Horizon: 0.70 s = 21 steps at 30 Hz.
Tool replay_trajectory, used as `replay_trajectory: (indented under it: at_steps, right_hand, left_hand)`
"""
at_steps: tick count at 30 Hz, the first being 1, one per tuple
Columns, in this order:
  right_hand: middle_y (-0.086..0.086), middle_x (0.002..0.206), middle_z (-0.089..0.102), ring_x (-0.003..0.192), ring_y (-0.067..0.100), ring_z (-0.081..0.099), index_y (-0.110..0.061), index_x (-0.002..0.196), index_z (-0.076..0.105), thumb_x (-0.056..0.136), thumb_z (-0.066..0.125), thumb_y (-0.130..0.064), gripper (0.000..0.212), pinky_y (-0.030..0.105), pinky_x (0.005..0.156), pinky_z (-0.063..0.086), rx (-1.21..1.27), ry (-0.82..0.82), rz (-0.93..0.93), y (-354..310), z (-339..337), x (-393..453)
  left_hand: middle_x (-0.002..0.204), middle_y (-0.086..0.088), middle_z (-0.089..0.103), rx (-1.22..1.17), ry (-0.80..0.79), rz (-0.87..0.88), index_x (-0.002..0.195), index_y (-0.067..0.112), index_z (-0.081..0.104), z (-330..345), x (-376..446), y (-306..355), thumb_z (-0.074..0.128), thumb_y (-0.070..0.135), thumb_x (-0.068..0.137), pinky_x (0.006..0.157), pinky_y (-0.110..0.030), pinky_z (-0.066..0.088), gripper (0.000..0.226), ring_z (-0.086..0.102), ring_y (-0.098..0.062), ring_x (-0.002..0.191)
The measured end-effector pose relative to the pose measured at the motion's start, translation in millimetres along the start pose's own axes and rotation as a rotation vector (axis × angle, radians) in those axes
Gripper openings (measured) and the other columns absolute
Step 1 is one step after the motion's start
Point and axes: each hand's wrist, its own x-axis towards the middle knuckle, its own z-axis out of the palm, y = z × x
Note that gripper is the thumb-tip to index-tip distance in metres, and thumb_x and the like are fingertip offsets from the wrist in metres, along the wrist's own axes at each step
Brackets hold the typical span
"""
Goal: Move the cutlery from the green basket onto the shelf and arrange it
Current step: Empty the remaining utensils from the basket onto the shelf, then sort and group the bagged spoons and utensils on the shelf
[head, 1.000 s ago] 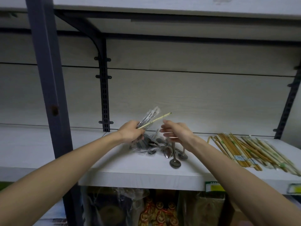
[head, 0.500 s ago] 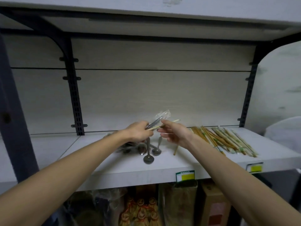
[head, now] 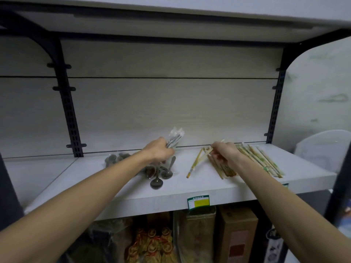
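Shelf (head: 133,194), as I see it from the head view:

- Left hand (head: 158,151): fingers curled round a plastic-wrapped bundle of metal cutlery (head: 173,139), held up above the spoon pile (head: 157,172). Half a second ago it also touched the pale chopstick; now it holds only the bundle.
- Right hand (head: 225,153): has drawn away to the right, well apart from the left one. It pinches a pale chopstick (head: 206,157), whose upper tip pokes out above the knuckles; the hand is now over the left edge of the chopstick row (head: 260,160).
- Loose chopstick (head: 193,165): lies alone on the board between the spoons and the row, unmoved.
- Spoon pile: on the shelf under the left wrist, bowls toward me, as before.
- Price tag (head: 198,201): green and yellow, on the front lip.
- Green basket: not in my view.
- Packaged goods (head: 152,243) stand on the level below.
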Motion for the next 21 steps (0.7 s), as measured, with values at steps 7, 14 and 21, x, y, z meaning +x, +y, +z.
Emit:
replay_trajectory:
  at_steps: [7, 14, 21]
  right_hand:
    - [0.002, 0.065, 0.063, 0.07, 0.023, 0.065, -0.015, 0.063, 0.062, 0.091, 0.063, -0.027, 0.03, 0.027, 0.061, 0.044, -0.766, -0.002, -0.303, -3, 5, 10]
    - [0.012, 0.119, 0.066, 0.109, 0.033, 0.062, -0.014, 0.113, 0.059, 0.096, 0.048, -0.027, 0.024, 0.036, 0.085, 0.047, -1.284, 0.134, -0.631, 10, 27, 7]
    - [0.01, 0.097, 0.073, 0.09, 0.03, 0.067, -0.017, 0.095, 0.072, 0.092, 0.052, -0.038, 0.029, 0.032, 0.07, 0.049, -1.058, 0.011, -0.652, 11, 78, -11]
  left_hand:
    - [0.11, -0.009, 0.063, 0.125, 0.0, -0.047, 0.131, 0.009, 0.041, 12, 7, 8, 0.059, 0.027, 0.093, 0.069, -0.039, 0.051, 0.045, 0.064, -0.028, 0.095]
    - [0.083, -0.009, 0.064, -0.136, -0.166, -0.021, 0.1, 0.007, 0.064, 16, 12, 1, 0.059, 0.044, 0.1, 0.062, -0.03, 0.044, 0.038, 0.058, -0.022, 0.07]
    - [0.126, 0.0, 0.069, 0.301, -0.014, 0.117, 0.125, 0.02, 0.069, -8, 5, -37, 0.058, 0.041, 0.099, 0.097, -0.034, 0.049, 0.035, 0.063, -0.021, 0.114]
